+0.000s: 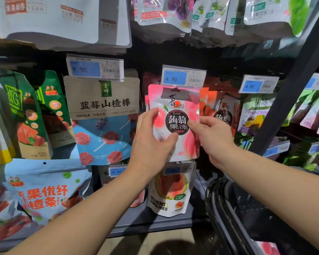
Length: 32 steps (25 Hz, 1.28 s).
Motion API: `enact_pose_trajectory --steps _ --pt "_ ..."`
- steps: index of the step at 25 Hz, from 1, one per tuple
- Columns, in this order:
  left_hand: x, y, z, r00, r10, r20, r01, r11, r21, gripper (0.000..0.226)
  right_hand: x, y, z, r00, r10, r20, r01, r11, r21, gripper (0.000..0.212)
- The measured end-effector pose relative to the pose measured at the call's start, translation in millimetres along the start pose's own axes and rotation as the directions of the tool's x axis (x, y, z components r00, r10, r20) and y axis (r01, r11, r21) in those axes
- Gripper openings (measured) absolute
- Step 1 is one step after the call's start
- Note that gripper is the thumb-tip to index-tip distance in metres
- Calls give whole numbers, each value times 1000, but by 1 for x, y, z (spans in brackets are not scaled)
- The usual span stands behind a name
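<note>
**Pink jelly pouch gripped at its hook by both hands**

The fingers [150,114] of the left hand [151,142] are curled at the left edge of the glossy pink plastic pouch with a dark round label [177,124], and the thumb is pressed on its front face. The right edge is pinched by the right hand [213,137] between the thumb and the bent fingers. The pouch is therefore gripped from both sides. It is found at the front of its row, with its top just under the blue and white price tag marked 4.90 [183,78]. It cannot be told whether the hang hole is on the hook or already free, because it is hidden by the tag.

If the pouch is pulled downward instead of straight forward, the hang hole may be torn or the tag holder knocked. The film is judged to be slippery, and only the edges are held, so the pouch may slide out of the grip. The orange-red pouches [222,111] just beside the right knuckles may be pushed aside.

Both hands are raised to the shelf with the palms turned toward each other. The bare forearms are stretched forward and upward from the lower corners, coming closer together near the pouch. A black basket [247,208] is seen under the right forearm.
</note>
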State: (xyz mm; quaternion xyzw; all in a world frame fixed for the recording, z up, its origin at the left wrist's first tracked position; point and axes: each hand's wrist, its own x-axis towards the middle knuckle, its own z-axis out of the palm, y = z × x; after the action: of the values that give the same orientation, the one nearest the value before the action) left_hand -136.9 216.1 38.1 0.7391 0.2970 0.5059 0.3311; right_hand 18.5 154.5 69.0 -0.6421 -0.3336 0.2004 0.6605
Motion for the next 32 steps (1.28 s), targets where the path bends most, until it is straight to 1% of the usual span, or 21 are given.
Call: enact_pose_trajectory --steps 2,4,5,6,8,11,14,17,18,21,23,25,26,27,28,29,30,31,32 --pt "0 -5 2 999 12 51 -15 998 58 83 -2 3 2 994 -101 -34 94 982 -164 22" --pt "3 -13 7 996 46 76 -54 992 113 87 -4 8 4 975 -215 -50 181 907 -381 35" --pt "6 -17 9 995 54 80 -65 989 133 88 -4 11 6 967 -253 -12 221 865 -450 37" --pt "10 -20 11 995 53 82 -65 987 148 88 -2 14 9 962 -270 37 254 840 -479 37" --pt "21 -27 15 996 39 79 -52 984 173 88 6 22 16 953 -285 101 298 833 -466 37" --pt "38 -39 23 998 16 64 -31 972 231 90 26 32 29 942 -318 107 332 839 -430 40" --pt "53 -50 34 999 -33 29 22 950 311 95 53 46 46 957 -280 74 284 860 -424 41" --pt "68 -59 44 986 -165 10 150 919 364 100 77 57 63 971 -231 68 240 911 -336 47" --pt "72 -62 47 983 -182 1 168 912 374 101 83 57 66 970 -234 71 244 911 -332 49" --pt "85 -71 55 987 -154 -47 160 914 373 99 106 67 77 968 -238 80 251 899 -360 54" --pt "96 -80 60 981 -181 -65 192 911 366 94 122 69 80 966 -242 96 260 879 -400 57" --pt "105 -88 64 976 -203 -82 219 906 363 92 134 72 79 971 -197 132 237 827 -509 55" --pt "109 -91 66 976 -202 -86 219 906 361 92 136 72 81 967 -180 178 250 787 -564 54" --pt "112 -93 69 974 -209 -92 229 906 356 91 139 72 83 957 -183 225 283 765 -578 50" --pt "115 -95 72 971 -217 -101 239 903 356 86 140 74 86 938 -212 275 343 695 -633 45" --pt "119 -97 75 971 -210 -115 238 902 361 79 151 87 88 929 -232 288 366 687 -628 42" --pt "122 -100 78 974 -186 -126 220 901 374 71 160 95 92 931 -254 264 365 704 -609 39" --pt "126 -104 81 978 -159 -135 200 899 390 62 174 107 92 939 -244 242 342 736 -584 30" --pt "130 -106 83 980 -145 -138 189 898 398 55 180 109 94 939 -252 235 344 727 -595 14"
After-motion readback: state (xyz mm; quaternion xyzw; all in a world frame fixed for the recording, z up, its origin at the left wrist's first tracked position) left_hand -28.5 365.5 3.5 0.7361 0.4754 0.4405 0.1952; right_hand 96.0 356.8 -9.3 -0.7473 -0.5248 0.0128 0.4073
